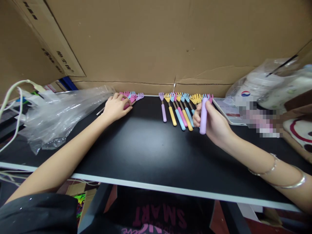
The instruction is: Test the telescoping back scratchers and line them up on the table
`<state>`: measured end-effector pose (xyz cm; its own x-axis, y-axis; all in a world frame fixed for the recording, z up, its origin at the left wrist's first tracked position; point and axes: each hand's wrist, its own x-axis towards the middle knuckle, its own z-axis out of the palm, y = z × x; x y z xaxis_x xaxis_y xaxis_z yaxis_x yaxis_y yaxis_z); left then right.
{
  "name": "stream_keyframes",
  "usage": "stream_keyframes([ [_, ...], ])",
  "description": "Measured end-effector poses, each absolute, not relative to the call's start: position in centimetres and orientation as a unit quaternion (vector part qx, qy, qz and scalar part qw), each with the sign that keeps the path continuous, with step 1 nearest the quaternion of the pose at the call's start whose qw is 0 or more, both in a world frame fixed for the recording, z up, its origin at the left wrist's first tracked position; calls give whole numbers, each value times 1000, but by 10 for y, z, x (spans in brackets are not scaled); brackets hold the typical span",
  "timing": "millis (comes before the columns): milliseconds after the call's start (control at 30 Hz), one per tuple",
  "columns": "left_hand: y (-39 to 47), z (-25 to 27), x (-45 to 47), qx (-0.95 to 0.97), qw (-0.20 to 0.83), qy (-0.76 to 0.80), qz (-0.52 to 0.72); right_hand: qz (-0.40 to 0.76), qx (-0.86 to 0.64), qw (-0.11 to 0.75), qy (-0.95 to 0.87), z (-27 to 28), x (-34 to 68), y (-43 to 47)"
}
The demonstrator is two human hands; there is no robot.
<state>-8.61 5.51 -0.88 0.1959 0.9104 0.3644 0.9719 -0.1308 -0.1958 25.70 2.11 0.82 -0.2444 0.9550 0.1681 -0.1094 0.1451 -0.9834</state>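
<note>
My right hand (215,122) is closed round a back scratcher with a purple handle (203,118), its lower end pointing down toward me. Several claw-shaped heads, yellow, blue and pink, show just behind this hand, and I cannot tell which belongs to the held one. Left of it, a row of back scratchers with purple, yellow, blue and pink handles (172,115) lies on the black table (146,149). My left hand (117,105) bends its fingers over a pink back scratcher (126,105) in a small pile; purple, blue and pink heads stick out beyond it.
Clear plastic bags (63,113) and white cables (18,97) lie at the left. A cardboard wall (146,42) closes off the back. At the right are a white tablet-like device (229,112), a bagged white tub (258,83) and a plush thing (298,130).
</note>
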Motion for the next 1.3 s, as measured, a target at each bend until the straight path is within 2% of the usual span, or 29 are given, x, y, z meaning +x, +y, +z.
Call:
stream_keyframes([
  [167, 58, -15, -87, -724, 198, -660, -33, 556, -372, 488, -561, 10, 250, 12],
  [533, 52, -9, -76, -758, 193, -619, -75, 541, -381, 478, -578, 6, 249, 13],
  [1000, 23, -3, -30, -874, 30, -470, -115, 538, -364, 470, -598, 5, 248, 11],
  [1300, 28, -9, -36, -911, 110, -382, -108, 514, -368, 461, -623, 6, 250, 11],
])
